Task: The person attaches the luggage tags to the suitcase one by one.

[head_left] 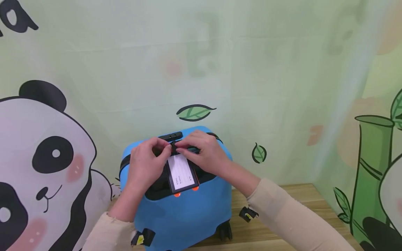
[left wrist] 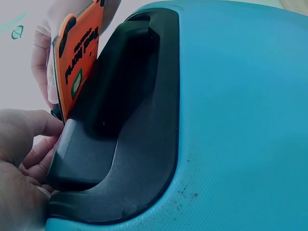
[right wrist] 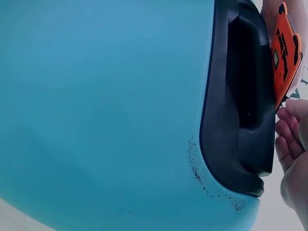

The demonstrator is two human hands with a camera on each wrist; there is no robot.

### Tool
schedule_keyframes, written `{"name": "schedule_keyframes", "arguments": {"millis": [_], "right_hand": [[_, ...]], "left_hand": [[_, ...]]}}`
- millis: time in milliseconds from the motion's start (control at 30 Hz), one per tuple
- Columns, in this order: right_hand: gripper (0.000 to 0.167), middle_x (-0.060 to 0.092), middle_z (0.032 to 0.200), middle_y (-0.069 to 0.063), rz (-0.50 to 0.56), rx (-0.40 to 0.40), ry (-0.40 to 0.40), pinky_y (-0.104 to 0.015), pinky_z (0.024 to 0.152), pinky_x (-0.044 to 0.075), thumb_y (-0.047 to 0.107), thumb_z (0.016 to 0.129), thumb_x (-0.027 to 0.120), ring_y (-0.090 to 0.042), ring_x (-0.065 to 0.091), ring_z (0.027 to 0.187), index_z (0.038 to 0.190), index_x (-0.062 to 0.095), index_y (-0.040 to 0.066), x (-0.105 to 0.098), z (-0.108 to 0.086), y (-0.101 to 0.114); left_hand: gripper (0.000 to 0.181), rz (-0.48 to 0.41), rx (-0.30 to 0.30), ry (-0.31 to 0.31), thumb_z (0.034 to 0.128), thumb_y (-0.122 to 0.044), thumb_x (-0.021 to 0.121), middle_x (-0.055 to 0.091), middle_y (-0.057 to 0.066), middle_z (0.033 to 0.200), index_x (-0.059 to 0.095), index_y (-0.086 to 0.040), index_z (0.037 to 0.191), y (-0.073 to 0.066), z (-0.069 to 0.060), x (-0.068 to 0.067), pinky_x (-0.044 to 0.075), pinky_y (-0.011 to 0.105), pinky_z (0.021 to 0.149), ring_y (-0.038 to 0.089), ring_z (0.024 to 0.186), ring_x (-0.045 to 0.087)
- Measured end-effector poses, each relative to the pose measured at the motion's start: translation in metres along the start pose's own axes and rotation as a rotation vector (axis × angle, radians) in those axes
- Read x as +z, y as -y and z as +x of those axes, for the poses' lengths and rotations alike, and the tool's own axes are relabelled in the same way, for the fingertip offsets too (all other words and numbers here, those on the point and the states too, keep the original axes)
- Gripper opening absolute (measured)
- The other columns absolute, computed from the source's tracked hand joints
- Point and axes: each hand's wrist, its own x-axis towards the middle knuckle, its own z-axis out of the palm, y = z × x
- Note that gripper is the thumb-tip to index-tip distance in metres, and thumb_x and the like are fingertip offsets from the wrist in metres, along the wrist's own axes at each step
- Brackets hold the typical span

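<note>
A blue suitcase stands upright with a black carry handle on top. Lying over this handle is a luggage tag, its white card face up. Its orange back with black lettering shows in both wrist views. At the tag's far end, my left hand pinches the small black strap between thumb and forefinger. From the other side, my right hand pinches the same strap, fingertips close to the left ones. The fingers hide most of the strap and how it is fastened.
Behind the handle sits a black lock panel. Dark wheels support the suitcase on a wood-grain surface. A printed cloth backdrop with a panda and leaves rises close behind it.
</note>
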Motion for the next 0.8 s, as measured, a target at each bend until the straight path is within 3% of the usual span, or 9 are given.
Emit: {"name": "schedule_keyframes", "arguments": {"millis": [433,800], "right_hand": [[0.019,0.080,0.106,-0.007,-0.009,-0.025,0.024,-0.028,0.083,0.059,0.008,0.094,0.082,-0.022,0.070,0.099,0.113,0.083,0.005,0.000,-0.003,-0.001],[0.012,0.079,0.101,-0.006,0.079,0.011,0.036,-0.030,0.083,0.057,0.010,0.096,0.080,-0.020,0.069,0.096,0.107,0.083,0.006,-0.004,0.009,-0.006]], "left_hand": [[0.018,-0.006,0.008,0.013,0.1037,-0.020,0.071,0.077,0.014,0.106,0.077,-0.005,0.111,-0.001,-0.001,-0.001,0.053,0.041,0.082,0.030,0.095,0.068],[0.018,0.009,0.023,0.001,0.1032,-0.020,0.070,0.077,0.013,0.105,0.077,-0.005,0.110,0.002,-0.001,0.001,0.053,0.040,0.080,0.030,0.094,0.068]]}}
